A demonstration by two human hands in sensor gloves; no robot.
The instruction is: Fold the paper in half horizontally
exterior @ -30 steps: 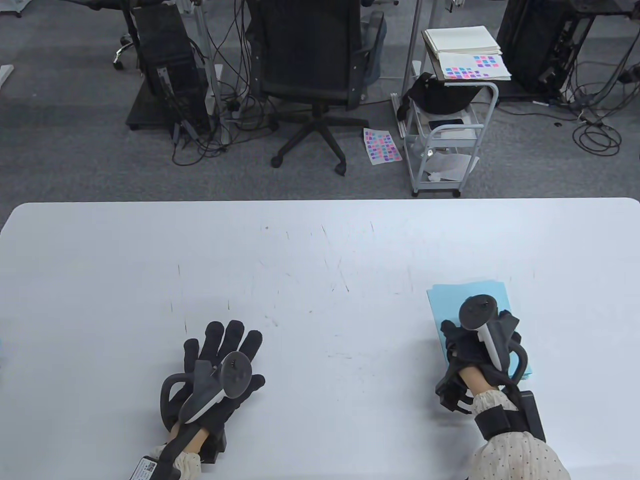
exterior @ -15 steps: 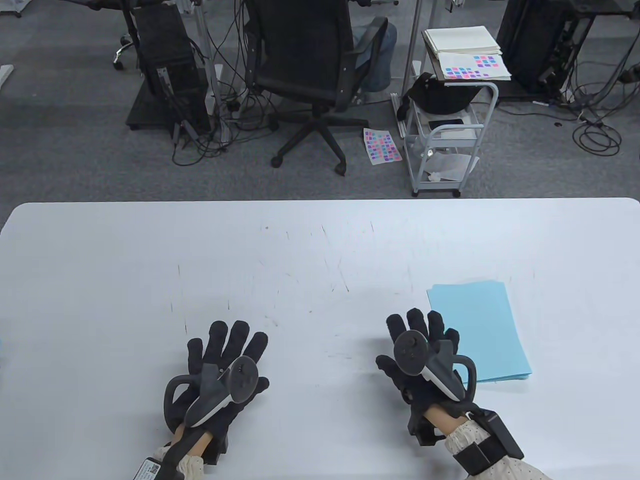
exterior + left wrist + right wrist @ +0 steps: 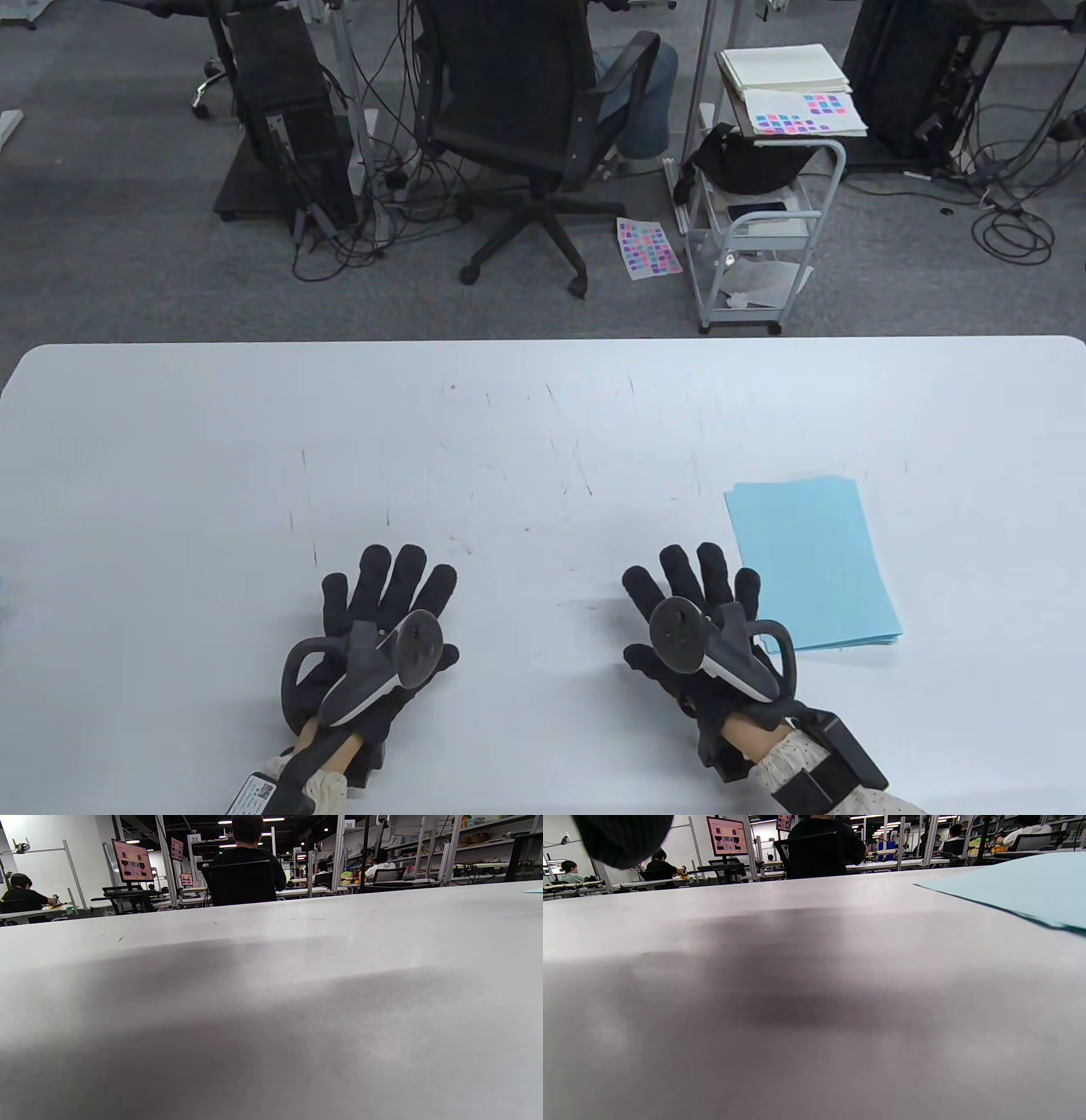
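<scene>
Both hands, left hand [image 3: 382, 620] and right hand [image 3: 696, 620], I see flat and spread on the table [image 3: 543, 424]; the blue paper [image 3: 814, 560] lies beside my right.

Office chair [image 3: 526, 110] and wire cart [image 3: 755, 229] beyond table [image 3: 543, 424]
</scene>
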